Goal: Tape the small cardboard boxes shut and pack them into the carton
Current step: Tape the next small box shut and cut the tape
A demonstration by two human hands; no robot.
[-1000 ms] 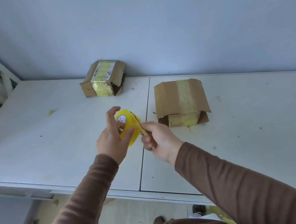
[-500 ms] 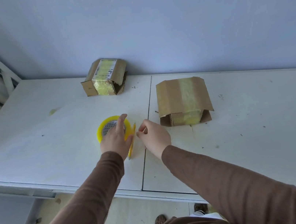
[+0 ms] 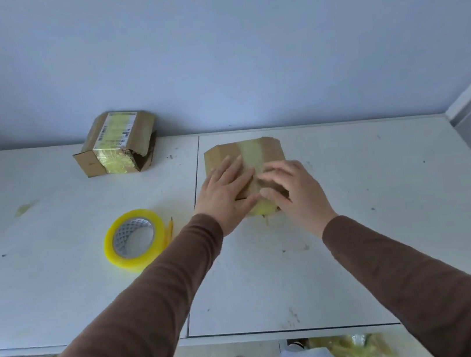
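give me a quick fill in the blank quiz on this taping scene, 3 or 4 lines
1. Both hands, the left hand and the right hand, rest on the ____ box.
2. The tape roll is ____ in colour.
3. The far box, beside the wall, bears a printed ____ on top.
4. The tape roll lies on the table, held by ____ hand.

Missing words: near; yellow; label; neither

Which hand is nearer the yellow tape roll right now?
Left. The left hand lies on the near box, just right of the tape roll; the right hand is farther right.
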